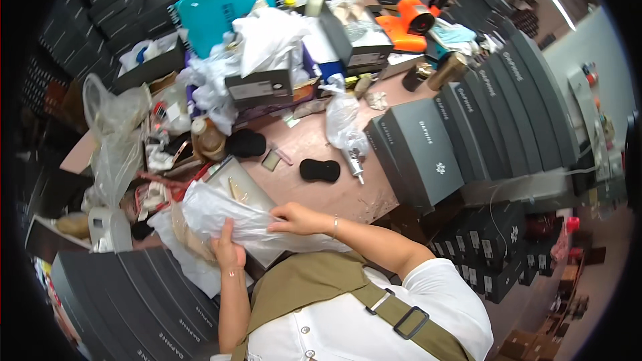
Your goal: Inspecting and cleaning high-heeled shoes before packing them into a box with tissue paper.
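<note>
olive apron (pixel 301 277) and white shirt (pixel 334 324) come up to the worktop's (pixel 364 197) near edge, where an open grey box (pixel 255 186) holds a beige shoe (pixel 237 190), partly covered by white tissue paper (pixel 212 204). the left hand (pixel 229 251) grasps the paper, thumb on top; the right hand (pixel 297 219) pinches it with curled fingers. farther from that edge lies a black pad (pixel 319 170).

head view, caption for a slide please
Left hand and right hand handle white paper over an open box, cluttered table beyond.
</note>
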Available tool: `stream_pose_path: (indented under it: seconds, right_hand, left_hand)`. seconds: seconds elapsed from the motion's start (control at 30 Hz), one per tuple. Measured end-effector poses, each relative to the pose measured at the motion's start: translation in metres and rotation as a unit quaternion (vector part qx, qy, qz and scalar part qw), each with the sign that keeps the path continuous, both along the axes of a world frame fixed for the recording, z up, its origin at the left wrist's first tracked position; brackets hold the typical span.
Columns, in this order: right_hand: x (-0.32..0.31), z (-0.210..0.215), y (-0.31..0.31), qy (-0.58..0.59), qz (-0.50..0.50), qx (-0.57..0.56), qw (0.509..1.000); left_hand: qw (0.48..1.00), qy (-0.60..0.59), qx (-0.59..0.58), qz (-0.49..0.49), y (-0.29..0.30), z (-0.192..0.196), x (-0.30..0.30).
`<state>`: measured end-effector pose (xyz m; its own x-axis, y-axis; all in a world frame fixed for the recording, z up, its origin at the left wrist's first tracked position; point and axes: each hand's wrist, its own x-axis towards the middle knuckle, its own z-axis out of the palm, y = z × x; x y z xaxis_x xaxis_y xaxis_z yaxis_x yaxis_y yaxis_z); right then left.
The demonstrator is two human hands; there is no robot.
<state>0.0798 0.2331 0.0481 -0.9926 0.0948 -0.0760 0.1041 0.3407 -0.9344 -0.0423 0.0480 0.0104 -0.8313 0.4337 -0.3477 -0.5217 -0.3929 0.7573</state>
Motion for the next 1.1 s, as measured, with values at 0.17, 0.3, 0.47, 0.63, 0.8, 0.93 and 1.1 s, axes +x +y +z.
stream_pose_path:
  seconds: [0.17, 0.3, 0.47, 0.63, 0.8, 0.93, 1.1]
  right_hand:
    - [0.029, -0.012, 0.039, -0.043, -0.08, 0.042, 0.995]
    - [0.056, 0.001, 0.071, -0.093, -0.115, 0.031, 0.988]
    - [0.048, 0.004, 0.057, -0.036, -0.135, 0.021, 0.99]
    - [0.028, 0.034, 0.048, 0.002, -0.037, 0.182, 0.983]
    - [0.008, 0.061, 0.041, 0.067, -0.026, 0.334, 0.94]
    - [-0.046, 0.052, 0.013, -0.12, 0.092, 0.281, 0.948]
    - [-0.028, 0.079, -0.03, -0.013, 0.263, 0.116, 0.958]
  left_hand:
    - [0.983, 0.041, 0.177, 0.007, -0.045, -0.031, -0.049]
    - [0.979, -0.071, -0.163, -0.1, -0.024, -0.027, 0.005]
    - [0.944, 0.032, -0.324, -0.057, 0.022, -0.088, 0.017]
    - [0.927, 0.093, -0.351, -0.093, 0.003, -0.135, -0.001]
    - [0.961, -0.004, -0.049, -0.272, -0.029, 0.007, -0.017]
    - [0.875, -0.111, 0.079, -0.464, -0.081, 0.034, -0.001]
    - [0.921, -0.177, 0.109, -0.33, -0.046, 0.038, 0.052]
